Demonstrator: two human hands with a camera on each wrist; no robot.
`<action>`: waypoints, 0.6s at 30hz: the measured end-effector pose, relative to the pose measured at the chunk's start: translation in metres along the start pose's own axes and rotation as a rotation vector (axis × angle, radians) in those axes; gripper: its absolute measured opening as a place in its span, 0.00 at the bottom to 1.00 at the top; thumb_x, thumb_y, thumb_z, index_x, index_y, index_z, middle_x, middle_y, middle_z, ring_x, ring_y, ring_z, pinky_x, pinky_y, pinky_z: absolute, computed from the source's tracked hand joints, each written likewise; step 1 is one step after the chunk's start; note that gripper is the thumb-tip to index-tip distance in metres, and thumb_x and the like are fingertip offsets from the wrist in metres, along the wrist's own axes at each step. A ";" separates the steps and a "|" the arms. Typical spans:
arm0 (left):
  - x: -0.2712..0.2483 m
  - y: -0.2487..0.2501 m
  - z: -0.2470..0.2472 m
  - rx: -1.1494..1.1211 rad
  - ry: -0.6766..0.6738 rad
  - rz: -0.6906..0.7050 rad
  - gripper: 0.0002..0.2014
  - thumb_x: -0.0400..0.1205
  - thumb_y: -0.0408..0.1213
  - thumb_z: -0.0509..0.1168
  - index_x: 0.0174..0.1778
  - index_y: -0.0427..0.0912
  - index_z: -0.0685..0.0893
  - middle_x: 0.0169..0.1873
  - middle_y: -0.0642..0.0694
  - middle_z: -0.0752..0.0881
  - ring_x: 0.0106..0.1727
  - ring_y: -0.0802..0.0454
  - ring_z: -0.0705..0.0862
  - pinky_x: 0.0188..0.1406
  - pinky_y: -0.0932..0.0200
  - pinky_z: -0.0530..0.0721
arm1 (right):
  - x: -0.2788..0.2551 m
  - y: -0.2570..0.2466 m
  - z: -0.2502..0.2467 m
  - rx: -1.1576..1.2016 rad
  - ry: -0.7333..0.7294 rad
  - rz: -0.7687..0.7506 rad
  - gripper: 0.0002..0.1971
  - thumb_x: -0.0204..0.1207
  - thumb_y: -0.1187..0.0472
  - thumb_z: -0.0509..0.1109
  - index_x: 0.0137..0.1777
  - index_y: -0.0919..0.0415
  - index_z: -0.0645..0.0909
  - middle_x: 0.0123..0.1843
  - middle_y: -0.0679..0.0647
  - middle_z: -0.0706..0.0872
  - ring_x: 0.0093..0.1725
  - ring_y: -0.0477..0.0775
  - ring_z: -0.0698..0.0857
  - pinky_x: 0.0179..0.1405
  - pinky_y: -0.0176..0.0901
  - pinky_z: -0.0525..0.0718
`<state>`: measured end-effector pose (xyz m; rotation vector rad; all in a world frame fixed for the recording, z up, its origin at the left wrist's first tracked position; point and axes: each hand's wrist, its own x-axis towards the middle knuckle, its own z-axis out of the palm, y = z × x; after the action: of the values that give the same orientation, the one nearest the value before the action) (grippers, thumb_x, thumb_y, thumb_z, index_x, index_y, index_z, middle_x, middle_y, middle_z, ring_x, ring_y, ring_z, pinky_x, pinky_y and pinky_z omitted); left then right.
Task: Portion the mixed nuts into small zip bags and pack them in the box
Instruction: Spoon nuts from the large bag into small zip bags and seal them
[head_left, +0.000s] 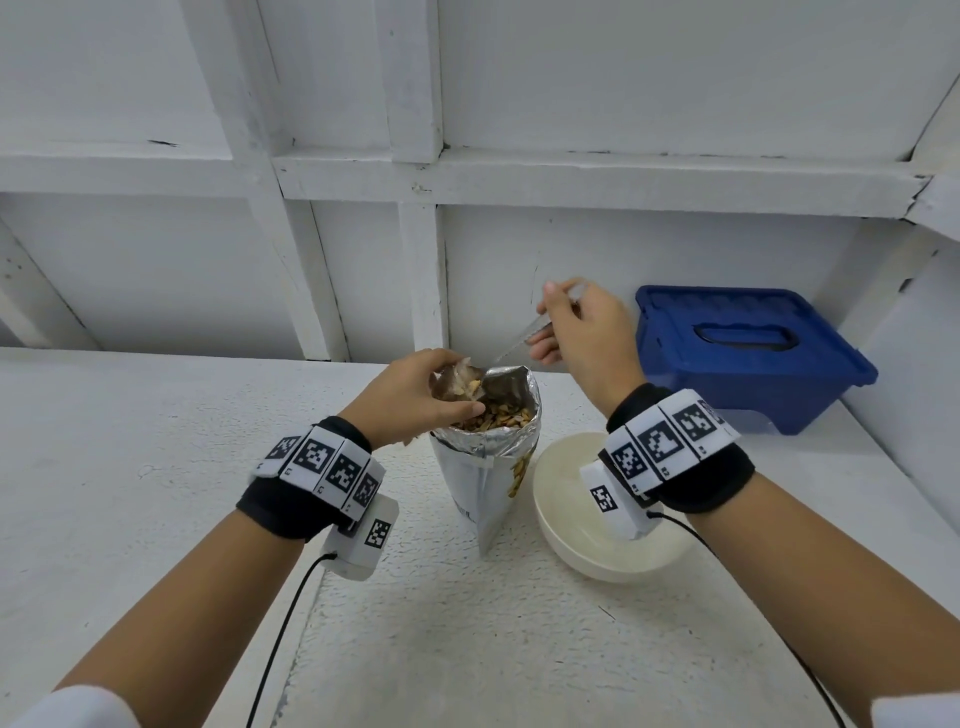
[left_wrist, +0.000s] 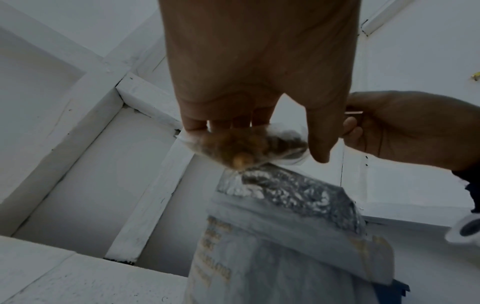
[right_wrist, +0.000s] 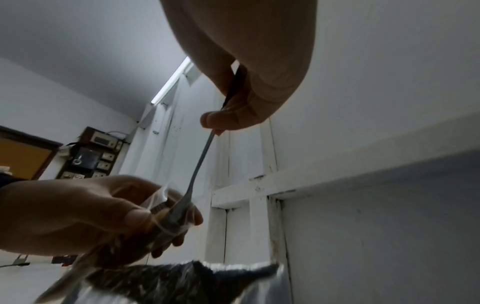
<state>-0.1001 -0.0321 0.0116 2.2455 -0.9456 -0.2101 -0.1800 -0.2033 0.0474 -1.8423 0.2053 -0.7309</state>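
A tall foil bag of mixed nuts (head_left: 488, 467) stands open on the white table, nuts showing at its mouth. Just over that mouth my left hand (head_left: 415, 395) holds a small clear zip bag (left_wrist: 249, 146) with some nuts in it. My right hand (head_left: 587, 338) grips the handle of a metal spoon (right_wrist: 200, 164), raised behind the foil bag. The spoon's bowl points down into the zip bag's opening (right_wrist: 168, 214). The blue box (head_left: 748, 353) sits shut with its lid on at the back right.
A cream bowl (head_left: 582, 551) sits right of the foil bag, under my right wrist. A white panelled wall runs close behind the table. Cables trail from both wrist cameras toward the front edge.
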 end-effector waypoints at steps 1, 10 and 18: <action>0.000 0.000 0.001 -0.017 0.020 0.006 0.29 0.72 0.49 0.73 0.68 0.44 0.75 0.52 0.50 0.82 0.50 0.52 0.82 0.42 0.54 0.86 | 0.000 -0.005 0.001 -0.022 -0.018 -0.061 0.11 0.83 0.58 0.59 0.39 0.57 0.75 0.28 0.55 0.83 0.23 0.42 0.82 0.24 0.29 0.80; -0.011 -0.018 -0.001 -0.195 0.206 -0.017 0.21 0.76 0.44 0.71 0.63 0.43 0.78 0.37 0.62 0.81 0.40 0.67 0.80 0.43 0.75 0.76 | 0.004 -0.023 -0.023 -0.034 0.066 -0.268 0.09 0.83 0.59 0.59 0.40 0.51 0.73 0.31 0.49 0.81 0.25 0.39 0.82 0.26 0.28 0.81; -0.013 -0.026 0.000 -0.263 0.130 -0.061 0.16 0.77 0.42 0.70 0.59 0.44 0.79 0.32 0.56 0.83 0.28 0.64 0.81 0.32 0.65 0.77 | -0.022 0.033 -0.006 -0.406 -0.102 -0.416 0.14 0.82 0.56 0.60 0.45 0.67 0.80 0.27 0.57 0.82 0.26 0.54 0.83 0.26 0.43 0.81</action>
<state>-0.0946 -0.0097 -0.0064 2.0206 -0.7355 -0.2008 -0.1945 -0.2103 0.0103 -2.3418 -0.1114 -0.9252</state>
